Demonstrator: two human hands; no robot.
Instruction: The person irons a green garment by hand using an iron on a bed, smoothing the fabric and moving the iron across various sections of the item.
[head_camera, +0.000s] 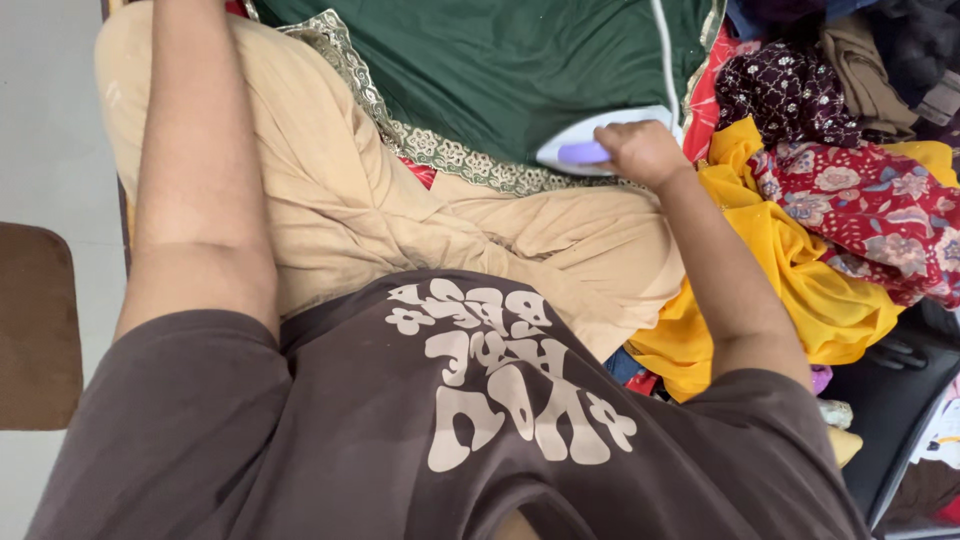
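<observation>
My right hand (642, 150) is closed around the purple handle of a white clothes iron (585, 145), which rests on a dark green cloth with an embroidered border (520, 60). A beige garment (370, 200) is spread in front of me, under and below the green cloth. My left arm (200, 170) stretches up along the left side over the beige garment; its hand is beyond the top edge of the picture. I wear a dark brown shirt with pale print (450, 420).
A heap of clothes lies at the right: a yellow fabric (800, 280), a red floral piece (880, 220), a dark maroon dotted piece (790, 90). A brown mat (35, 330) lies on the pale floor at left. A black object (900, 400) sits bottom right.
</observation>
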